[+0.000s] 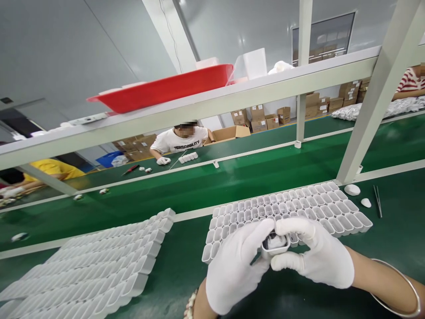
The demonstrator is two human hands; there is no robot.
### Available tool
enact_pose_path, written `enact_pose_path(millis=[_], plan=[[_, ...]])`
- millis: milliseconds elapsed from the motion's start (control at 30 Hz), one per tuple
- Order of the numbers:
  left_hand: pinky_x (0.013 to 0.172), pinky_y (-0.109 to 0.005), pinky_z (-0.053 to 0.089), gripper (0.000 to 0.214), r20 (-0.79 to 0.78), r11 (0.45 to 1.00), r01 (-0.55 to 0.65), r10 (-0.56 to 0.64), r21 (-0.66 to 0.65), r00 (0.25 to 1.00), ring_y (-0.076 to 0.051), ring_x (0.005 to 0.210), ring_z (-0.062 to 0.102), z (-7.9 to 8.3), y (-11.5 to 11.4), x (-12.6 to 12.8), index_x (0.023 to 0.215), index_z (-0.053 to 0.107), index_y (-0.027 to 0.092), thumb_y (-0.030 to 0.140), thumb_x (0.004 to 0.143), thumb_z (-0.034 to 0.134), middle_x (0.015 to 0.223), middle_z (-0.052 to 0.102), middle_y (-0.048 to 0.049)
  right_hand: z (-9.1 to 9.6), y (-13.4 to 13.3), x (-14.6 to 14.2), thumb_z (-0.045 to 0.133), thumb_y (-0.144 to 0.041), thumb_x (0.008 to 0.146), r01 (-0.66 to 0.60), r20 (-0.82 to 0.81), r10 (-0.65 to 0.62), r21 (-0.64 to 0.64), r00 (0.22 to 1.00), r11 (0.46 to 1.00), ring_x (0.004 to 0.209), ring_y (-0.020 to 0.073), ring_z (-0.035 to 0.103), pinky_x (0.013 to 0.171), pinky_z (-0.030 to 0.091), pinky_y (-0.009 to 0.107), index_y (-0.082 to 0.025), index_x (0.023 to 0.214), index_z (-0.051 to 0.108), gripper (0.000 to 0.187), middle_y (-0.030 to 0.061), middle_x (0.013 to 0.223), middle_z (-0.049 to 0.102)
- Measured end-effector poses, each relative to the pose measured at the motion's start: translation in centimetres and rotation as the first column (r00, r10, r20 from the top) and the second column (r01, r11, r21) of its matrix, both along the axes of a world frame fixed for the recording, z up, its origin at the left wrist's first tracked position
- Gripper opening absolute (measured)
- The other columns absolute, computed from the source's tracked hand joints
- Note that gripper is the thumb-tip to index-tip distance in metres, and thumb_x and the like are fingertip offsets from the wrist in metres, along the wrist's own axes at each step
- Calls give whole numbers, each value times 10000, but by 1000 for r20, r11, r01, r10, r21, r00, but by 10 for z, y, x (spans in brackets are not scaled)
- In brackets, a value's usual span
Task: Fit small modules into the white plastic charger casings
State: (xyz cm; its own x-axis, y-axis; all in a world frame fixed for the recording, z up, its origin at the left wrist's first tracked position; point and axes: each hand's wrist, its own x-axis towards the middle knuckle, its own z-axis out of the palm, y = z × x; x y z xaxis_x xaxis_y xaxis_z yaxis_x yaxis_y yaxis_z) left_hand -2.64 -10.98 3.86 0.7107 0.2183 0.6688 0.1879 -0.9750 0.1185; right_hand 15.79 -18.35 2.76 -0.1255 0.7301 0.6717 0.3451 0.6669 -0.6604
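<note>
Together, the gloved left hand [239,262] and right hand [318,253] grip a white cup [276,252] between their fingers [294,226], near rows of cups [343,223] on the green desk [186,261].

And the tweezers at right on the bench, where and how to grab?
Probably best at the near end of the tweezers, where the two legs appear to meet; the far ends spread apart. Come down from above, slightly from the right, pinching across both legs: they lie flat, and a white piece sits close by on the left.
</note>
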Motion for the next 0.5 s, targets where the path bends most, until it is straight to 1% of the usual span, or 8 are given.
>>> enact_pose_path(millis=[67, 133, 200, 300, 333, 400, 433, 500], plan=[[871, -239, 563, 366, -1, 1000, 27, -27, -8, 1000, -158, 954, 670, 1, 1, 1, 1296, 437, 158, 193, 945, 533, 1047, 696, -85, -3, 1, -1, 694, -341, 871, 21, 7, -21, 22, 1000, 1000, 678, 118, 651, 649, 543, 234, -280, 1036, 470, 285, -36, 825, 669], [868, -239, 562, 350, -11, 999, 44, -45, -11, 999, -154, 940, 664, 2, 2, 2, 1280, 446, 148, 171, 941, 530, 1042, 691, -86, -3, 3, -2, 692, -337, 873, 24, 16, -25, 25, 1000, 999, 640, 110, 627, 608, 528, 223, -268, 945, 449, 263, -46, 777, 652], [846, -237, 566, 343, -15, 999, 54, -54, -2, 998, -153, 927, 658, 3, 3, 3, 1273, 447, 141, 148, 938, 518, 1043, 689, -88, -2, 5, -2, 682, -332, 879, 41, 32, -42, 22, 999, 999, 617, 110, 615, 579, 514, 222, -256, 887, 431, 263, -43, 749, 645], [839, -246, 569, 331, -10, 999, 44, -44, 30, 999, -162, 952, 653, 3, 3, 4, 1270, 446, 137, 125, 943, 489, 1067, 688, -97, 0, 7, -3, 666, -292, 889, 35, 57, -35, -4, 998, 999, 632, 122, 623, 574, 507, 237, -243, 825, 431, 248, -27, 752, 655], [844, -252, 569, 338, -8, 999, 42, -41, 34, 999, -166, 967, 651, 2, 3, 3, 1278, 443, 137, 120, 943, 486, 1078, 687, -100, -1, 7, -3, 665, -272, 889, 22, 48, -21, -6, 999, 1000, 648, 126, 630, 584, 513, 243, -242, 827, 443, 233, -23, 764, 660], [869, -267, 566, 371, -18, 999, 38, -38, 11, 999, -176, 1002, 649, -1, 4, 2, 1291, 445, 141, 104, 927, 504, 1108, 683, -103, -4, 7, -4, 671, -227, 883, -14, 1, 14, 6, 1000, 1000, 680, 127, 647, 617, 535, 248, -252, 897, 479, 194, -26, 799, 671], [880, -273, 564, 396, -34, 999, 37, -37, -16, 999, -181, 1014, 647, -2, 5, 1, 1295, 452, 144, 88, 910, 520, 1124, 680, -104, -5, 7, -4, 679, -203, 874, -23, -26, 23, 13, 999, 1000, 691, 123, 655, 638, 547, 246, -263, 960, 491, 215, -31, 817, 677], [895, -279, 560, 447, -74, 996, 30, -37, -82, 997, -185, 1025, 645, -3, 6, 1, 1299, 471, 150, 52, 869, 544, 1153, 675, -102, -8, 6, -4, 692, -156, 855, -28, -72, 28, 0, 997, 1000, 712, 111, 667, 685, 567, 234, -288, 1089, 486, 338, -44, 850, 689]])
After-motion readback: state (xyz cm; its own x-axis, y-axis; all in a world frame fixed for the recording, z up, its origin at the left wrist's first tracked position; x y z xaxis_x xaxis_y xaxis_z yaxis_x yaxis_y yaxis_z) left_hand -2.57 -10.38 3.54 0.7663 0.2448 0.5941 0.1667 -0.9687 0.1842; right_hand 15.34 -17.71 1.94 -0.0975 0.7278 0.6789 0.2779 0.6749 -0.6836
